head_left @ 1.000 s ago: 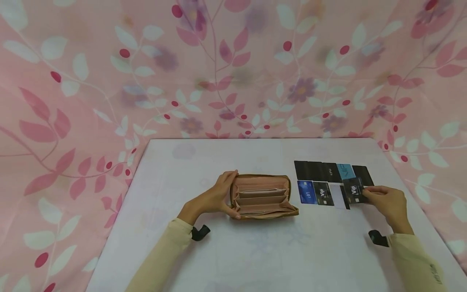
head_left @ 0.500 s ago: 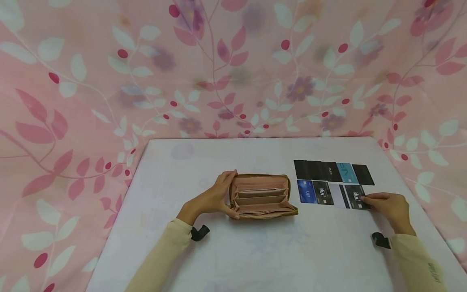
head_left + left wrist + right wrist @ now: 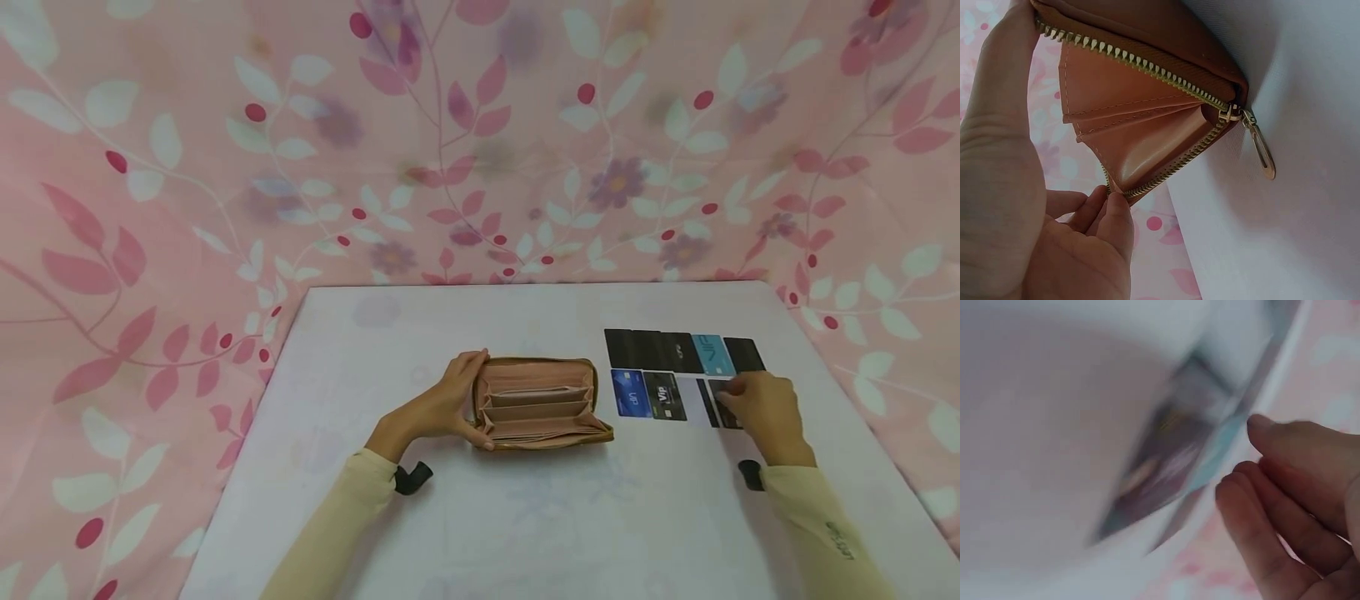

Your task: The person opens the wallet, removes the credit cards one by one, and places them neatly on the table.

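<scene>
A tan zip wallet [image 3: 536,404] stands unzipped on the table, its pink inner compartments facing me. My left hand [image 3: 442,404] grips its left side, thumb at the lower edge and fingers at the upper. In the left wrist view, the gold zipper [image 3: 1147,69] and its pull tab [image 3: 1261,145] show. Over the right end of the lower card row hovers my right hand [image 3: 768,417], partly hiding a black VIP card [image 3: 723,408]. In the right wrist view its thumb and fingers [image 3: 1244,512] are apart, with nothing between them; the cards are blurred.
Left of the covered card lie a white card [image 3: 693,400] with a black stripe, a black VIP card [image 3: 664,396] and a blue card [image 3: 632,393]. Behind them is a row of black cards [image 3: 645,350] with one light-blue card [image 3: 712,355]. A floral curtain hangs behind the white table [image 3: 420,533].
The right hand has lowered the black VIP card into the lower row, let it go, then moved left over it. The left hand and wallet have stayed in place.
</scene>
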Demonstrator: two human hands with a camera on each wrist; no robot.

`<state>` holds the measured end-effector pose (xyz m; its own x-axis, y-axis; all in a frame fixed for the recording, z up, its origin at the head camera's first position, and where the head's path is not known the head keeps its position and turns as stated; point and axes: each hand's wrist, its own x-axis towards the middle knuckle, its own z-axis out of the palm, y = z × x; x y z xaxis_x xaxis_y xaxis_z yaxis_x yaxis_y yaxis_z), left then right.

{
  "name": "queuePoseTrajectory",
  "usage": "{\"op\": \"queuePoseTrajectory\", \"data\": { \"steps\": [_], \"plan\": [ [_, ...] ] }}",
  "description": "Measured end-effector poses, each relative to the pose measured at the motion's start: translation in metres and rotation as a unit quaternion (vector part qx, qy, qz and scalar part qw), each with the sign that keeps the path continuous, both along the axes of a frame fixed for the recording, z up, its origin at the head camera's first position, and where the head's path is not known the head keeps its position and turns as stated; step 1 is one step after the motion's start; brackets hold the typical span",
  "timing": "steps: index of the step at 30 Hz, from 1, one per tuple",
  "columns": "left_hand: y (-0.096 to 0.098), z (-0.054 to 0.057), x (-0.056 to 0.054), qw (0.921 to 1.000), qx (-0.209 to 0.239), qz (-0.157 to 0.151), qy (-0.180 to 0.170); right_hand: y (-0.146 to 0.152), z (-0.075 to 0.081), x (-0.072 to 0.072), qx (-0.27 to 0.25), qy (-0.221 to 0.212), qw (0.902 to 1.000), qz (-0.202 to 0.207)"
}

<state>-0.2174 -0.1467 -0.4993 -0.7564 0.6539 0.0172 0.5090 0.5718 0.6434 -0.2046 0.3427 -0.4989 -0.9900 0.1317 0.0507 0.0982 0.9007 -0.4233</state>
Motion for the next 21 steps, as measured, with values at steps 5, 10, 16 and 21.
{"op": "queuePoseTrajectory", "data": {
  "steps": [5,10,16,21],
  "plan": [
    [0.000,0.002,0.001,1.0000,-0.001,0.000,-0.004,-0.062,0.016,-0.003,-0.029,0.148,0.9849,0.086],
    [0.001,0.003,0.002,1.0000,0.002,-0.002,-0.008,-0.124,0.033,0.001,-0.070,0.227,0.9546,0.180],
    [0.001,0.003,0.002,1.0000,0.001,0.003,-0.008,-0.184,0.046,0.015,-0.101,0.231,0.9257,0.282],
    [0.001,0.003,0.001,0.9999,0.001,0.006,-0.015,-0.216,0.043,0.024,-0.100,0.174,0.9119,0.358]
  ]
}}
